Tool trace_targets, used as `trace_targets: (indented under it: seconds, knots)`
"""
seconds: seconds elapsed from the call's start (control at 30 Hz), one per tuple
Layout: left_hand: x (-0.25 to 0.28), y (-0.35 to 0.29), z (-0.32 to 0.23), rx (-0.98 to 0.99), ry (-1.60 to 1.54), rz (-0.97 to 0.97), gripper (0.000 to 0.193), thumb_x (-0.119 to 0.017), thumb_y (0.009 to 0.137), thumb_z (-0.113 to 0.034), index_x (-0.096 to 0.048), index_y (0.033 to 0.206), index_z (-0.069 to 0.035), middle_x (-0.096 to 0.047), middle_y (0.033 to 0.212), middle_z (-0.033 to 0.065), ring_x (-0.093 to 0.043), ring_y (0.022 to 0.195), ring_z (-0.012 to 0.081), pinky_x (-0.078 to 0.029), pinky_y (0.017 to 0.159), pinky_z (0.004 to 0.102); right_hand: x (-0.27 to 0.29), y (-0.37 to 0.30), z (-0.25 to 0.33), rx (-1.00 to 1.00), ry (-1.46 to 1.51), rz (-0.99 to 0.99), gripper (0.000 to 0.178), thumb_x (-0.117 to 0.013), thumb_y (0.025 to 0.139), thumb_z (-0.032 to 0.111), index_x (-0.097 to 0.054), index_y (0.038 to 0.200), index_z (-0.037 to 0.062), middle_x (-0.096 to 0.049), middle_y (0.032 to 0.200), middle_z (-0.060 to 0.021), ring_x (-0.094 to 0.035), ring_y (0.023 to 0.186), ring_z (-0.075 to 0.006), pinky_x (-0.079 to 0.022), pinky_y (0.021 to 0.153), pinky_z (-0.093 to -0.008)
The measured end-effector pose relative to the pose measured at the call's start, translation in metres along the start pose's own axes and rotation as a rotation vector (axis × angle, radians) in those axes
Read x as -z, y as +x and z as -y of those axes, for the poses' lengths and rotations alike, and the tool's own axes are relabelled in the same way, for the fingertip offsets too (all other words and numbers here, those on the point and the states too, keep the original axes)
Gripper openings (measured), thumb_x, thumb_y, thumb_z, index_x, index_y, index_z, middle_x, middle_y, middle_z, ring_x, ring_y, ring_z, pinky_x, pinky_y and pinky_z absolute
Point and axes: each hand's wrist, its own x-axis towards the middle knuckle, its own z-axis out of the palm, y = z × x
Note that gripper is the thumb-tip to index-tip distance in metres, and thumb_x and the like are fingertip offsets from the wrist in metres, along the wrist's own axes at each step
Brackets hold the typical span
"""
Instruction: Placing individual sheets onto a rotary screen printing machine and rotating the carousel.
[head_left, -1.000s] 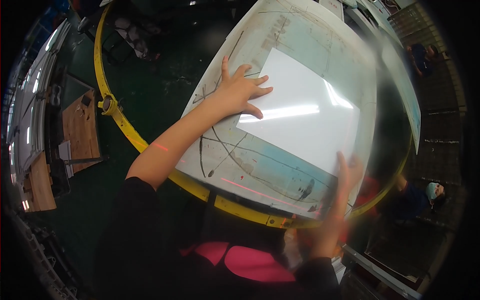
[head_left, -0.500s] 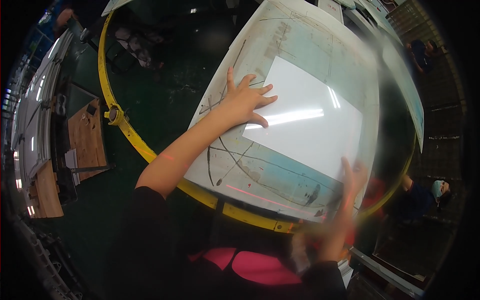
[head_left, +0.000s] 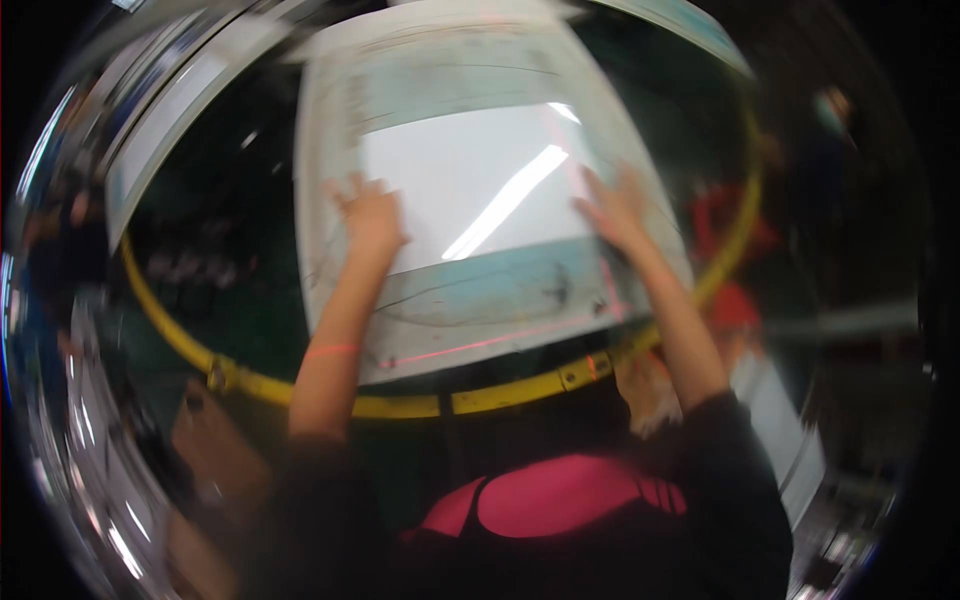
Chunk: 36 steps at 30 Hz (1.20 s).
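Note:
A glossy white rectangular sheet lies flat on a stained pale board in front of me, bright light streaks reflecting off it. At the sheet's left edge, my left hand rests with fingers spread. My right hand is at the opposite edge, its fingers apart and somewhat blurred; whether it touches the sheet I cannot tell. Neither hand grips anything. Red laser lines cross the board near its front edge and its right side, and another falls on my left forearm.
A yellow curved rail runs round the board's near side. Another pale board shows at the upper left, above the rail. A brown wooden panel stands at the lower left. At the far right is a blurred person.
My view has swung round, so the board now appears straighter ahead. My right hand has moved up from the sheet's near right corner along its right side. The left hand stays at the left edge.

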Motion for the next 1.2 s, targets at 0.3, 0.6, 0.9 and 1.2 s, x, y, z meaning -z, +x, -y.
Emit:
trace_targets:
  seconds: [0.3,0.6,0.9,1.2]
  knots:
    - [0.004,-0.184,-0.078,-0.187,-0.688,-0.635,0.051,-0.066,0.068,-0.014,-0.05,0.116,-0.011,-0.042,0.125,0.0102,-0.035,0.113,0.0275,-0.019,0.095,0.0396,0.178,-0.125,-0.076,0.152,0.14,-0.451,0.041,-0.062,0.074,0.03,-0.053,0.109,0.011,-0.055,0.103,-0.0079,-0.049,0.102,-0.0239,-0.035,0.089,-0.0362]
    - [0.011,-0.203,-0.095,-0.245,-0.775,-0.601,0.031,-0.059,0.074,-0.007,-0.054,0.105,-0.006,-0.049,0.119,0.0092,-0.036,0.109,0.0283,-0.024,0.093,0.0379,0.182,-0.309,-0.214,-0.695,0.13,-0.153,0.034,-0.065,0.068,0.031,-0.062,0.088,0.0033,-0.062,0.089,-0.0114,-0.058,0.085,-0.0252,-0.044,0.075,-0.0335]
    - [0.047,-0.188,-0.12,-0.399,-0.804,-0.627,0.032,-0.058,0.073,-0.004,-0.054,0.104,-0.006,-0.049,0.118,0.0103,-0.035,0.11,0.0293,-0.024,0.093,0.0381,0.171,-0.308,-0.201,-0.817,0.018,-0.216,0.031,-0.062,0.066,0.028,-0.063,0.085,0.0036,-0.062,0.086,-0.0124,-0.058,0.081,-0.027,-0.041,0.083,-0.0354]
    - [0.042,-0.208,-0.142,-0.471,-0.906,-0.533,0.03,-0.06,0.071,-0.004,-0.055,0.101,-0.006,-0.051,0.115,0.0094,-0.038,0.108,0.0281,-0.026,0.092,0.0371,0.161,-0.293,-0.196,-0.71,-0.293,-0.263,0.021,-0.057,0.063,0.019,-0.058,0.077,0.0029,-0.059,0.075,-0.0104,-0.056,0.077,-0.0262,-0.037,0.09,-0.0416]
